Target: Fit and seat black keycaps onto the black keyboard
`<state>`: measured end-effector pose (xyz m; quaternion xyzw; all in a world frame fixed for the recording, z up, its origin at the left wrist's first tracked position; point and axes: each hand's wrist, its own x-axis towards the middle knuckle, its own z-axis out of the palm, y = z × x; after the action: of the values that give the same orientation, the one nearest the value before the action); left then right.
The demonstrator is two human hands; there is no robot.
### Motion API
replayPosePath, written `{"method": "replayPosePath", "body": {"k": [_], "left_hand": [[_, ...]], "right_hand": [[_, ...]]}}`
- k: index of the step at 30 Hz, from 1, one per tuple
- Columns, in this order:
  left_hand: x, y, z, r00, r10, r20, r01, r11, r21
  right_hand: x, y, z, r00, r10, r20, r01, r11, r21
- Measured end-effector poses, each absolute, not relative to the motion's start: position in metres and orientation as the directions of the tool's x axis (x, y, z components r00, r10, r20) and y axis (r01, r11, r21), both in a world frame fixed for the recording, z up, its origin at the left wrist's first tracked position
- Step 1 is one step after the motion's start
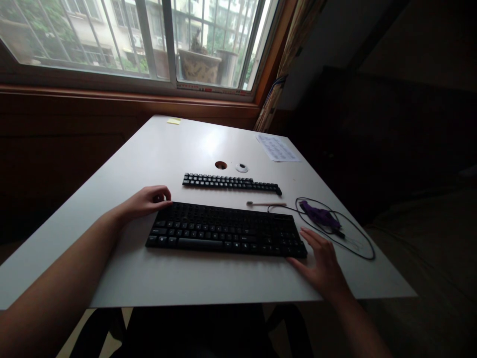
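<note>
A black computer keyboard (pixel 208 231) lies on the white table in front of me. Its lower rows carry keycaps, while the upper rows look bare. My left hand (pixel 152 198) is at its back left corner, fingers curled and touching the edge. At the right end, my right hand (pixel 322 258) grips the keyboard, with the thumb at the front edge and fingers along the side. Behind it, loose black keycaps (pixel 227 182) are lined up in rows. A toothbrush (pixel 266 204) lies between those rows and the keyboard.
Right of the keyboard lie a coiled black cable (pixel 367 238) and a purple cloth (pixel 319 215). Farther back are a round hole (pixel 221 165), a white ring-shaped cover (pixel 242 168), a printed sheet (pixel 278 148) and a yellow note (pixel 174 121). A window stands beyond the table (pixel 126 164).
</note>
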<state>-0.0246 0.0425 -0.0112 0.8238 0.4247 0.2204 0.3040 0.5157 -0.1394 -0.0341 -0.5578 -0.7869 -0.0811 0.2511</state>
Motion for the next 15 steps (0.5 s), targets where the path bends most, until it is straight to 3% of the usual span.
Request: {"method": "replayPosePath", "body": {"k": [15], "left_hand": [[-0.0227, 0.0404, -0.0069, 0.542, 0.835, 0.1, 0.572, -0.453, 0.684]], "right_hand": [[0.5092, -0.1419, -0.0292, -0.273, 0.824, 0.497, 0.925, 0.367, -0.1]]}}
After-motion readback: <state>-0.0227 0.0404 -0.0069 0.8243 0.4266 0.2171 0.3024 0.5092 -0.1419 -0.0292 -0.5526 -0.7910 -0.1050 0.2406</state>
